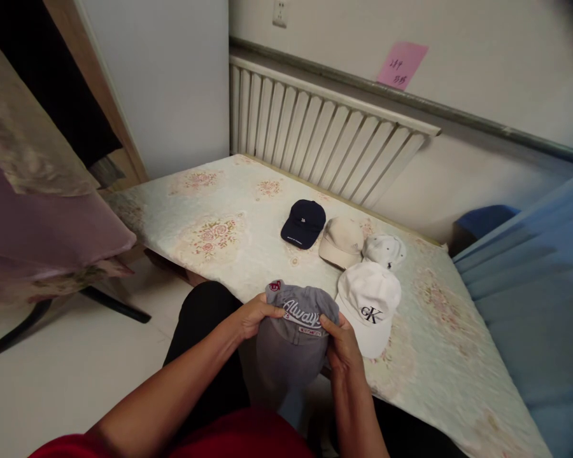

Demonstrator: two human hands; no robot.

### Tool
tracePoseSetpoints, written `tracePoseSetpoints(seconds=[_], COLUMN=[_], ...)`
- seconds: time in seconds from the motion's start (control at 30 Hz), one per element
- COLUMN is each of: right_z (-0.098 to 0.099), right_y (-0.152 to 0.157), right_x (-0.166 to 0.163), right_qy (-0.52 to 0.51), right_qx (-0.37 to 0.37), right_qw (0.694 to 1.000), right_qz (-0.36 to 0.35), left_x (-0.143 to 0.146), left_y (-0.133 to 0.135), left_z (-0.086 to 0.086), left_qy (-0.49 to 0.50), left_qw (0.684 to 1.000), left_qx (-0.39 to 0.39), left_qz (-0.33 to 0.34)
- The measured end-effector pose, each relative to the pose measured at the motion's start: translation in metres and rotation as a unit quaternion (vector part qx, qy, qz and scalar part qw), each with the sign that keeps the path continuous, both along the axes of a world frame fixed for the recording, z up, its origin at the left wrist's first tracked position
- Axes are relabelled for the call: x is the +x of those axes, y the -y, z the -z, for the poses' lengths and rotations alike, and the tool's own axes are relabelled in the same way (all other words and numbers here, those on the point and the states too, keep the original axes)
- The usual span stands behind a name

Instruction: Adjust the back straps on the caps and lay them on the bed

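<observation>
A grey baseball cap (pixel 293 356) with white "Always" lettering is held over my lap, its brim towards me. My left hand (pixel 258 315) grips its left side, thumb on the front panel. On the right side, my right hand (pixel 342 340) pinches it, thumb beside the lettering; the fingers of both hands are partly hidden behind the fabric. Just beyond, a white cap (pixel 372 296) with black letters lies on the floral-covered surface (pixel 248 235). Past it are a smaller white cap (pixel 384 248), a beige cap (pixel 340 243) and a navy cap (pixel 304 222).
A white radiator (pixel 315 121) runs along the wall behind the surface. Blue curtain fabric (pixel 530 280) hangs at the right. To the left, clothes (pixel 42 222) drape above black stand legs (pixel 109 305). A pink note (pixel 403 65) is on the wall.
</observation>
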State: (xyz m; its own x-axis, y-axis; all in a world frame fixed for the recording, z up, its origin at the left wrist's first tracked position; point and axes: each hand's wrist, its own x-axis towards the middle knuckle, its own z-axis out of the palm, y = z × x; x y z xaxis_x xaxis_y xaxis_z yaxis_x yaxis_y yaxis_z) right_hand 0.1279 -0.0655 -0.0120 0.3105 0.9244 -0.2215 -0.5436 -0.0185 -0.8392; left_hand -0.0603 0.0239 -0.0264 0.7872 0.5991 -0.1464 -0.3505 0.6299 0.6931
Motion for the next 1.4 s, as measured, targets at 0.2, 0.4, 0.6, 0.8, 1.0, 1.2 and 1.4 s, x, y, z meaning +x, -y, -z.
tracePoseSetpoints(seconds=[0.2, 0.4, 0.6, 0.8, 1.0, 1.2, 1.4], right_z=[-0.003, -0.002, 0.009, 0.021, 0.02, 0.001, 0.0], right_y=[0.0, 0.0, -0.003, -0.003, -0.003, 0.006, 0.003], right_x=[-0.001, 0.003, 0.007, 0.009, 0.001, -0.049, -0.075], right_qy=[-0.004, -0.026, -0.044, -0.001, 0.275, 0.573, 0.7], right_qx=[0.007, 0.036, 0.019, -0.063, -0.094, 0.037, 0.081], right_qw=[1.0, 0.999, 0.998, 0.996, 0.95, 0.816, 0.698], right_qz=[0.0, 0.015, 0.037, 0.059, 0.111, 0.063, 0.129], left_x=[-0.005, -0.01, -0.011, -0.006, 0.011, 0.028, 0.043], left_y=[-0.004, -0.013, -0.015, -0.013, -0.006, 0.004, 0.021], left_z=[0.001, 0.006, 0.007, -0.011, -0.038, -0.064, -0.085], left_qy=[0.04, 0.065, 0.068, 0.079, 0.078, 0.079, 0.079], left_qw=[0.998, 0.99, 0.989, 0.987, 0.978, 0.969, 0.955], left_qx=[-0.051, -0.119, -0.125, -0.132, -0.116, -0.11, -0.137], left_qz=[0.008, -0.028, -0.04, -0.051, -0.154, -0.205, -0.249])
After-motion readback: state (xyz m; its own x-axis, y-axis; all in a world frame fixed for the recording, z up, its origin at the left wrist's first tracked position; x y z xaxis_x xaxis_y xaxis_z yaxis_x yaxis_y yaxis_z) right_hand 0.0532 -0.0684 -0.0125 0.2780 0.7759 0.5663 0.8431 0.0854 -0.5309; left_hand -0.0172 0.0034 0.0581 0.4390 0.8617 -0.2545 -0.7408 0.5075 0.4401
